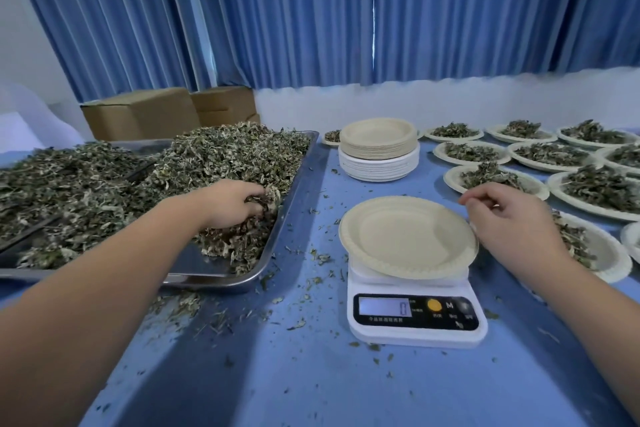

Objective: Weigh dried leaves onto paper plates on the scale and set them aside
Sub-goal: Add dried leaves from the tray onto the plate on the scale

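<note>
A bare strip of blue table (313, 191) is lying open between the metal tray (194, 260), heaped with dried leaves (225, 156), and the scale (415, 326); a hand could pass along it. The plate stack (379, 152) is blocking its far end. Filled plates (588, 184) are crowding the whole right side, packed close. The near tabletop is lying open, only crumbs dotting it.
</note>
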